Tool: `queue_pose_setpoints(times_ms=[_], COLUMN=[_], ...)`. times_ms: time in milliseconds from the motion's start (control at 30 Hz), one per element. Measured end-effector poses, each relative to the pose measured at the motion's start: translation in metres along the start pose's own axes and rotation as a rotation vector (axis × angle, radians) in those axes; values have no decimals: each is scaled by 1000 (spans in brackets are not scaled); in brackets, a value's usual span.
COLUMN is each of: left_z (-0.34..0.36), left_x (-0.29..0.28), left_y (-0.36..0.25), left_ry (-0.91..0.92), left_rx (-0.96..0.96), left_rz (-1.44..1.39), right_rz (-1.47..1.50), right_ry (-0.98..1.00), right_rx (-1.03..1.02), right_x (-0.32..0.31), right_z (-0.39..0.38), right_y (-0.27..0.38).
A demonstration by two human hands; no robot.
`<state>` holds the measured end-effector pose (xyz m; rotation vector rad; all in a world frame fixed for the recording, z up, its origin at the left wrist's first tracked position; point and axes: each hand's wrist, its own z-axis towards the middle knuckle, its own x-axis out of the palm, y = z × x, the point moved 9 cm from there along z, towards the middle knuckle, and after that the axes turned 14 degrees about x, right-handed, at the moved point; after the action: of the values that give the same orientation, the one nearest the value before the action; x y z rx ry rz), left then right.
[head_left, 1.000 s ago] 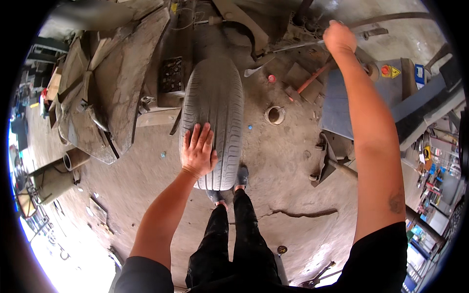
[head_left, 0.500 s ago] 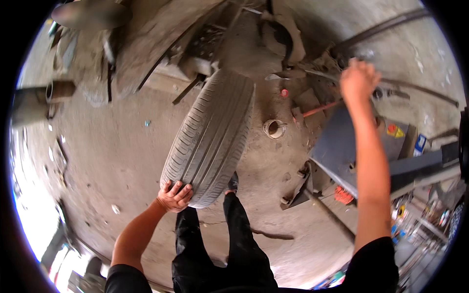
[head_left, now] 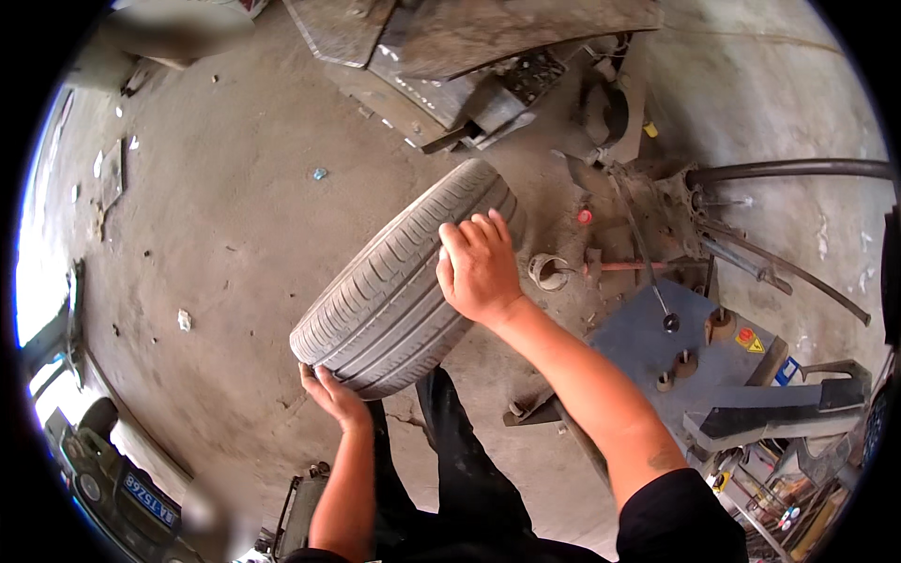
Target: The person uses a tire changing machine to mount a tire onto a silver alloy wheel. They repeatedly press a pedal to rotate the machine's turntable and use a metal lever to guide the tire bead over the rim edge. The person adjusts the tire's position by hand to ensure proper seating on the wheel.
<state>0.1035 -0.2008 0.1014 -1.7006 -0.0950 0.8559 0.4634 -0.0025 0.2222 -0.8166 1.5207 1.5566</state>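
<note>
A worn black tyre [head_left: 375,310] is held at a slant above the floor, tread upward, in front of my legs. My left hand [head_left: 335,399] grips its lower left end, with fingertips partly hidden round the rim. My right hand [head_left: 477,267] is on the tread near the upper right end, fingers bent over it. Just right of the tyre are a dirty round can [head_left: 546,272] and a small red object [head_left: 585,218].
Rusty metal sheets [head_left: 526,28] are piled ahead. At right stand a grey machine [head_left: 615,338] with a warning label, long bars [head_left: 788,167] by the wall [head_left: 807,94] and jumbled parts. A dark vehicle [head_left: 103,469] is at lower left; scraps lie on the floor [head_left: 206,188].
The tyre has swung from upright to slanted. My left hand slid to its near end; my right hand came down from upper right onto the tread. My view has turned leftward.
</note>
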Motion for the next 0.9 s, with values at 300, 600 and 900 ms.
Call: queue_pose_setpoints(times_ms=[300, 600, 900], left_z=[64, 86, 234], left_x=[-53, -49, -61], left_y=[133, 158, 232], left_ry=[-193, -128, 80], left_rx=[-362, -210, -144], left_rz=[-312, -330, -207], right_rz=[247, 189, 26], right_ry=[164, 134, -18], right_rx=[-87, 73, 278], right_x=[56, 55, 72], right_z=[-5, -23, -80], right_y=[-14, -20, 56])
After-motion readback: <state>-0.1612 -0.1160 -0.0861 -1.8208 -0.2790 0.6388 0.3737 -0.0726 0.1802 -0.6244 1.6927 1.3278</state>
